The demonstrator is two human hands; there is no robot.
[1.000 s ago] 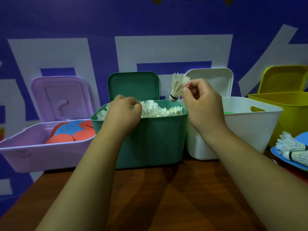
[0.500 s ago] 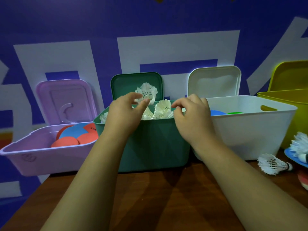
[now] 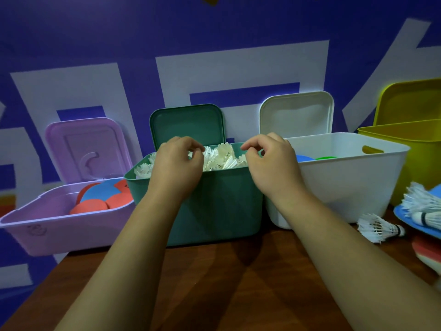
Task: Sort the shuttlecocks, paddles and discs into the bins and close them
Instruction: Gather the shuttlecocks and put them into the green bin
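Many white feathered shuttlecocks (image 3: 220, 158) fill the green bin (image 3: 214, 206) brimful.

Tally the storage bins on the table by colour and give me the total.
Purple bin: 1
Green bin: 1
White bin: 1
Yellow bin: 1
Total: 4

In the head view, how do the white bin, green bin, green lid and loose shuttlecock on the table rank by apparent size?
1. White bin and green bin: alike, unranked; the left hand and right hand hide part of the green one.
2. Green lid.
3. Loose shuttlecock.
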